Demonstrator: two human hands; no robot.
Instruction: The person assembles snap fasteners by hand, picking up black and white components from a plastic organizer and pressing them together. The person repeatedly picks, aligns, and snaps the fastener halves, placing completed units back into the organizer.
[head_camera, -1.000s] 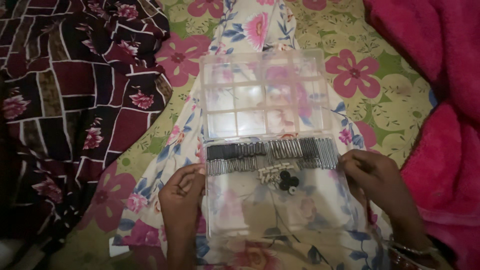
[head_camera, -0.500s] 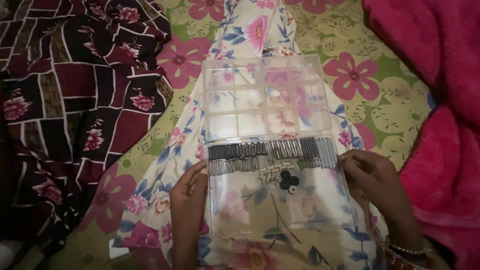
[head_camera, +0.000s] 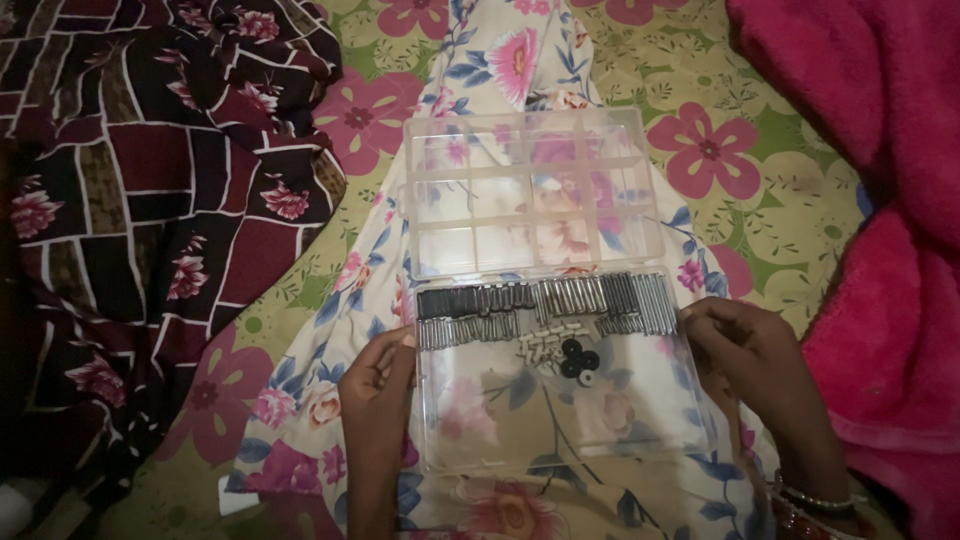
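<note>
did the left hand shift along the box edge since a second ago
Yes. The left hand has slid slightly right and down, judged against the pink flower on the bedsheet, still gripping the clear box.

Both forearms rise from the lower edge of the view, one on each side of the clear plastic organiser box (head_camera: 560, 390), which serves as the landmark here. The left hand (head_camera: 378, 385) sits against the box's left edge, fingers (head_camera: 392, 352) curled inward and the thumb pressed to the rim near the upper left corner of the lower half. The right hand (head_camera: 752, 355) rests against the box's right edge, knuckles up, its fingers (head_camera: 700, 318) bent and touching the rim near the row of metal pieces. The right wrist, just below and to the right of the box, wears bangles (head_camera: 815, 500). Both hands grip the box sides.
</note>
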